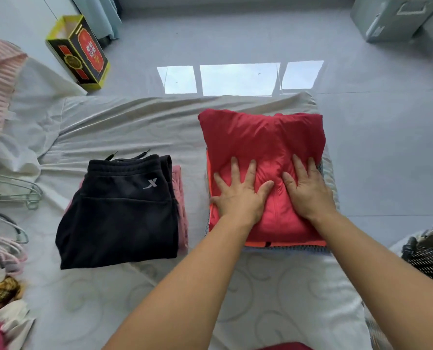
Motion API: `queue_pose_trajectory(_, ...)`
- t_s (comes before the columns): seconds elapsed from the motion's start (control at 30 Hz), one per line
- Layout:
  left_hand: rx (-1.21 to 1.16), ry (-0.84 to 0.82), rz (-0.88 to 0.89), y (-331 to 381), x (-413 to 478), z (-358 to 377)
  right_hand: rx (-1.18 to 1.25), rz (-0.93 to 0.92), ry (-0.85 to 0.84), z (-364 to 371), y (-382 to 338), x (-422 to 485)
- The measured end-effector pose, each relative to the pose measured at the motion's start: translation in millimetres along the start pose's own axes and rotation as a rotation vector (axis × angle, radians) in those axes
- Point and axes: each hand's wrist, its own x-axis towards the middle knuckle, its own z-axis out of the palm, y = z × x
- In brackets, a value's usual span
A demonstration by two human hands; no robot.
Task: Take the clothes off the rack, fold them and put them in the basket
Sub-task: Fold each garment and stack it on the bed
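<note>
Both palms down now: my left hand (238, 195) and right hand (308, 190) lie flat, fingers spread, on the folded red jacket (260, 145), pressing, gripping nothing. To do this well, I reckon I should push the air out evenly from the middle toward the edges, so the puffy thing settles square and doesn't slide off what's beneath. It sits on top of a small stack: an orange garment (296, 244) peeks out below it, with something mesh-like under that. Just left on the bed (134, 127), apart from the stack, the folded black pants (119, 213) rest over a pink garment (182, 213). Hangers (13, 190) lie at the bed's left edge. No basket that I can pick out for certain, so packing still waits.
</note>
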Motion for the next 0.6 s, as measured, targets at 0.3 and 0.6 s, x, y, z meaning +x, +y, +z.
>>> queue_pose_trajectory(0.3, -0.18, -0.035, 0.071, -24.1, 10.7, -5.9, -0.048, 0.021, -0.081, -2.5, -6.0, 4.7)
queue_pose_trajectory(0.6, -0.361, 0.185, 0.023, -232.4, -165.7, -1.2, 0.308, -0.134, 0.393, -17.4, -19.4, -91.3)
